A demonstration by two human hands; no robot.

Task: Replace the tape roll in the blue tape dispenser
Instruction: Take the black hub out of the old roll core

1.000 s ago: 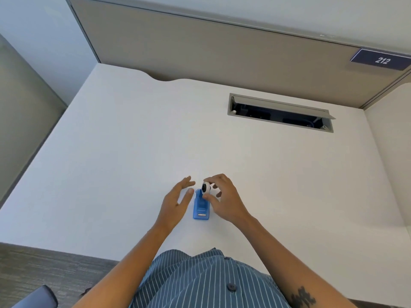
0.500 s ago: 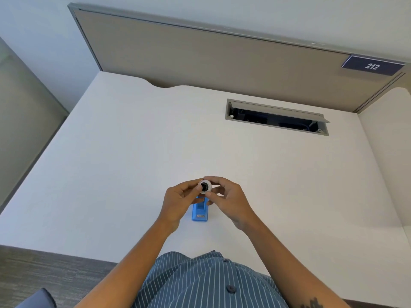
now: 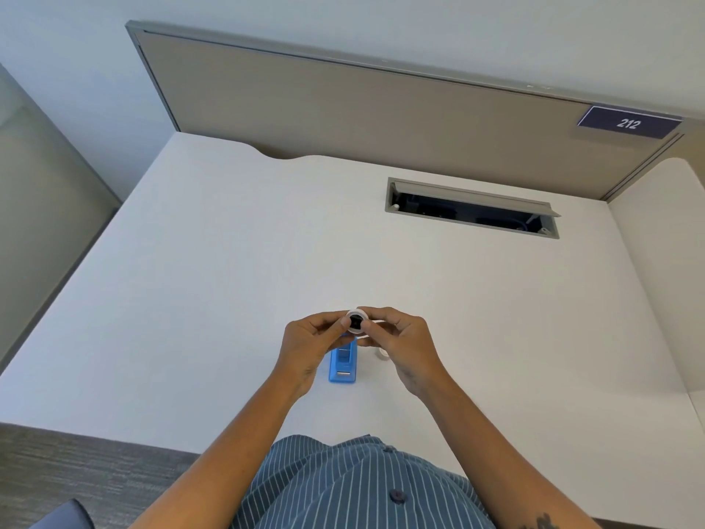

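Both hands met above the white desk (image 3: 213, 261) — the left hand (image 3: 311, 343) and right hand (image 3: 400, 345) each pinched the small white tape roll (image 3: 356, 321) by its rim, its dark core facing up. The blue tape dispenser (image 3: 342, 364) sat on the desk just below — between the wrists.

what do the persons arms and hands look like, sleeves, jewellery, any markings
Both forearms are bare, with no sleeves reaching them. The left hand and right hand wear no gloves, and no rings or watch show. A dark tattoo marks the right forearm at the bottom edge of the frame, cut off. The person wears a blue button-up shirt with thin white stripes.
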